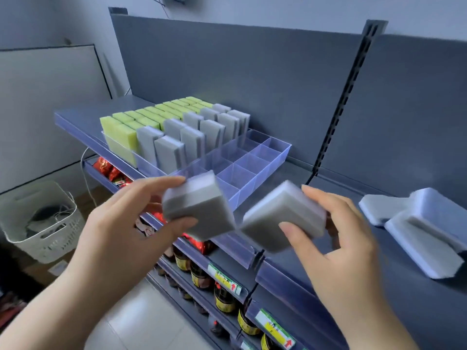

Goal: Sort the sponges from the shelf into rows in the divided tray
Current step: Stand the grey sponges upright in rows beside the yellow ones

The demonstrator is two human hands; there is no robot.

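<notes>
Gripping left sponge, right sponge, tilted inward

We're facing a dark grey shelving bay: flat back panel, with a black slotted upright running up it, slanted in our wide-angle view. The top shelf is the same dark grey. The tiers below carry red packets at left and dark bottles with yellow labels, with green-and-white price tags on the front rail. The wall behind and to the left is pale grey, and a black-edged pale board stands against it. The floor is pale glossy tile. A white slotted basket sits on it with cables inside. A white cable hangs by the bay's left end. Light is soft and cool.
</notes>
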